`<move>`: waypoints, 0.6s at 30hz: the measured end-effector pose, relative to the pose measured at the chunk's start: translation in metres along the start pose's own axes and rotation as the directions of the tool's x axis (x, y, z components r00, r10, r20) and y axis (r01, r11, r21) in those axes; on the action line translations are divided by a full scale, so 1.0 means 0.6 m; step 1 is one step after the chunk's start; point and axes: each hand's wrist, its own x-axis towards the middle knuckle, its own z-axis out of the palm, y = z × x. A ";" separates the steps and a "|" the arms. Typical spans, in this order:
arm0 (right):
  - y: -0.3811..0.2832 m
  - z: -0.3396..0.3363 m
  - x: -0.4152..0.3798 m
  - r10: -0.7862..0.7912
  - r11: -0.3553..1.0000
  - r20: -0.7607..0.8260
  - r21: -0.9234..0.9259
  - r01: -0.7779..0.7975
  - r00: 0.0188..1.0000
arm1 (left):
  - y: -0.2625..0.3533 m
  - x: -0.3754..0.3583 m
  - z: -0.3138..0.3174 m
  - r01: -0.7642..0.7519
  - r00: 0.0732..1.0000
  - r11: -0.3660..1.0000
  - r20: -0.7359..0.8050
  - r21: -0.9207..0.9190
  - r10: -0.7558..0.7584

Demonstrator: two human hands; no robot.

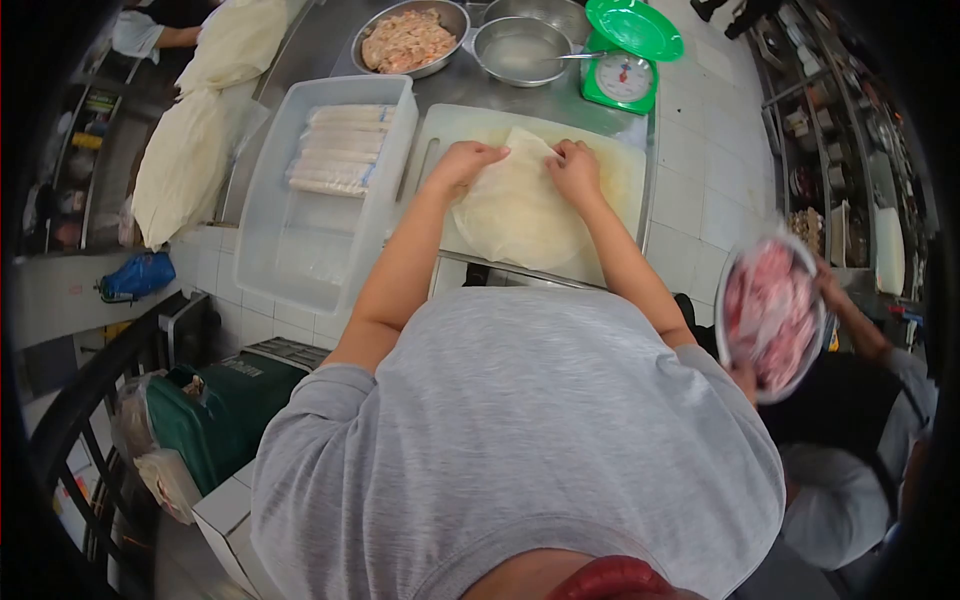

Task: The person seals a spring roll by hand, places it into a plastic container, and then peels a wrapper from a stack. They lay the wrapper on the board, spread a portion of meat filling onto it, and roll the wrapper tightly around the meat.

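Note:
A thin, pale yellow wrapper sheet [525, 210] lies spread over a white cutting board [440, 135], its near edge rounded and its far end drawn to a narrower tip. At the sheet's upper left edge, my left hand [468, 165] is closed, thumb toward the tip. My right hand [576, 172] pinches the upper right edge with bent fingers. To the left stands a translucent plastic tub [300, 255] holding several pale rolls [345, 148] in clear plastic.
Behind the board are a bowl of minced filling [408, 42], a bowl of cloudy liquid [515, 55] with a spoon, and a green scale [622, 80]. Large pale sheets [185, 165] lie far left. At right, a co-worker carries a bowl of raw meat [768, 315].

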 end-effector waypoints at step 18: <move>0.023 -0.058 -0.036 0.155 0.928 0.172 0.312 -0.203 0.973 | -0.061 -0.007 -0.039 -0.336 0.783 0.863 -0.397 0.378 0.479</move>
